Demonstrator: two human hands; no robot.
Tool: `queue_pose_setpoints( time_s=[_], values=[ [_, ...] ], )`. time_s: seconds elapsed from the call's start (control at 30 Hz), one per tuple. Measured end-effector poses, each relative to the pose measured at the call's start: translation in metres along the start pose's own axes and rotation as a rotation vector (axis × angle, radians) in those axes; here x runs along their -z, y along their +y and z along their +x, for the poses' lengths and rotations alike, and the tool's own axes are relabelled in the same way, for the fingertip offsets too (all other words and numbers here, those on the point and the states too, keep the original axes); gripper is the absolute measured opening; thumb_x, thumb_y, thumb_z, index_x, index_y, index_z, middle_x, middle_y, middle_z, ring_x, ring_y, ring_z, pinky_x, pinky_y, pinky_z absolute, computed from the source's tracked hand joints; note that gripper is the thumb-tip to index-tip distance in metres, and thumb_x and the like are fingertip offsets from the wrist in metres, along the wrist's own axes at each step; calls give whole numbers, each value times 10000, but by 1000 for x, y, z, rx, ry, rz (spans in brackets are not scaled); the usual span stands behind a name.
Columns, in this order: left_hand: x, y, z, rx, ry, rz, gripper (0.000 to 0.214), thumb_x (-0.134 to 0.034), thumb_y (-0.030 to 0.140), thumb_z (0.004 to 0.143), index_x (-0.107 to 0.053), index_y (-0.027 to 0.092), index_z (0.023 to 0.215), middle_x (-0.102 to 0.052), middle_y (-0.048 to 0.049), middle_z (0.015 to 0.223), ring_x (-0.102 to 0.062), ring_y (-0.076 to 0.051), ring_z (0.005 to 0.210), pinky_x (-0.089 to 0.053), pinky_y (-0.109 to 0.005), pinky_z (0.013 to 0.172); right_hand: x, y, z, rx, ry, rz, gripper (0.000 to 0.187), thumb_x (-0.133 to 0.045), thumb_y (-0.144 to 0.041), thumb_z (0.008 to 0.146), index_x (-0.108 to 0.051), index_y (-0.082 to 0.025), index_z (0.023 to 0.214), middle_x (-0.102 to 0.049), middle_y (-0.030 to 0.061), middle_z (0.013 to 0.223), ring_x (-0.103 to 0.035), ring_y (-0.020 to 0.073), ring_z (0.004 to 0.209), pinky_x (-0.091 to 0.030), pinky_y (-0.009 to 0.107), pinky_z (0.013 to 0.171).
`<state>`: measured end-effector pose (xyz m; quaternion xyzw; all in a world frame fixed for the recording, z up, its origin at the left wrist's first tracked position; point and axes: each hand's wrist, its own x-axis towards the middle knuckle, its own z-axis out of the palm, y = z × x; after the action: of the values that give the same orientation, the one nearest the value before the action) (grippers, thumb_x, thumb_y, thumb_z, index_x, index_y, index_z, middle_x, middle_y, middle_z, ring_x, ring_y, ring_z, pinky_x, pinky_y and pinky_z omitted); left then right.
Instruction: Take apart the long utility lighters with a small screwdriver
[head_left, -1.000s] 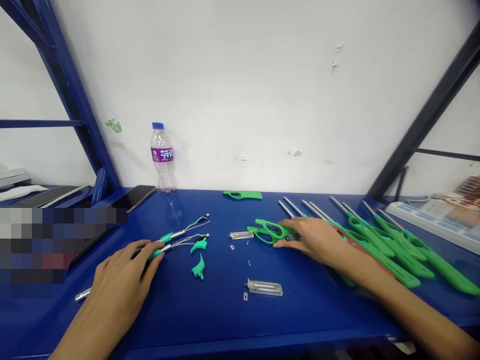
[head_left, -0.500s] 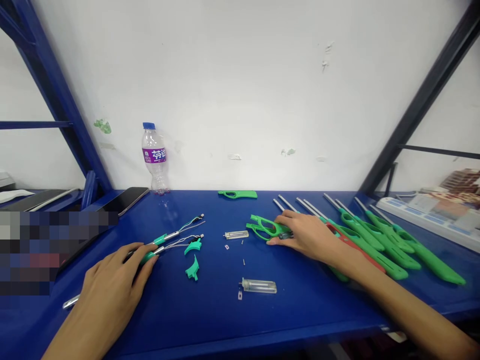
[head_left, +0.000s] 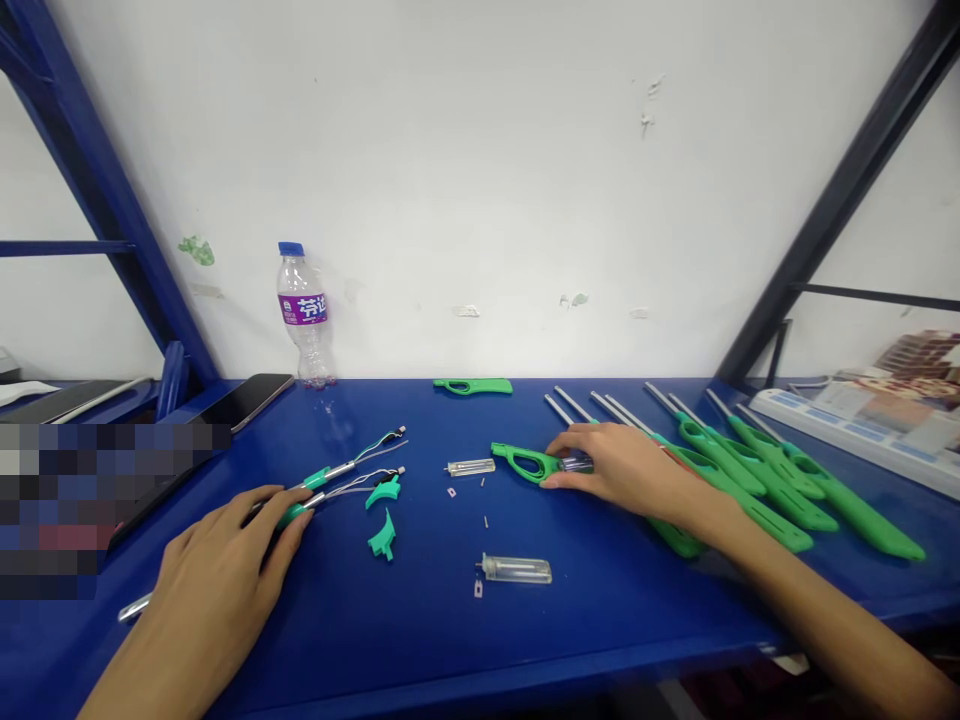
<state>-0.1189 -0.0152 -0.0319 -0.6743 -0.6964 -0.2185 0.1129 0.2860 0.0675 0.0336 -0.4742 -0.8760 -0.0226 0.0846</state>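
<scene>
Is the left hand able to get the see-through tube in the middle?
Probably yes. The left hand lies flat on the blue shelf, and only bare shelf shows between it and the clear tube. The small green pieces sit farther back, off that path.

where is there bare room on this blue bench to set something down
Bare blue bench runs along the front edge, nearer than the clear plastic tank and the right hand. Another patch lies at the back between the plastic water bottle and the green handle shell. Crowded: the row of green stick lighters on the right.
</scene>
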Motion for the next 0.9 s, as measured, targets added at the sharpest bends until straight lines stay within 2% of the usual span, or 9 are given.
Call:
queue_pose_setpoints(
  time_s=[0.27,0.47,0.9],
  values=[
    [0,-1,-1,-11,7,4,597,-263,557,961,-706,223,1182,-692,-147,1238,-662,-397,1091,-491,-573,930,-8,2,0,82,42,-83,460,-507,-610,999,-730,-229,1126,-778,67,1064,-749,295,926,-508,356,714],
    [0,-2,-1,-27,33,8,598,-255,555,971,-706,217,1171,-698,-148,1211,-678,-391,1061,-503,-577,919,-13,6,0,111,111,-77,458,-507,-607,1002,-723,-233,1155,-775,85,1099,-750,290,939,-510,348,719],
    [0,-2,-1,-36,26,17,586,-266,544,967,-699,211,1179,-699,-152,1219,-678,-395,1067,-510,-576,925,-11,3,-1,107,70,-80,474,-486,-614,1007,-721,-249,1198,-762,73,1132,-747,286,934,-521,356,705]
  ],
)
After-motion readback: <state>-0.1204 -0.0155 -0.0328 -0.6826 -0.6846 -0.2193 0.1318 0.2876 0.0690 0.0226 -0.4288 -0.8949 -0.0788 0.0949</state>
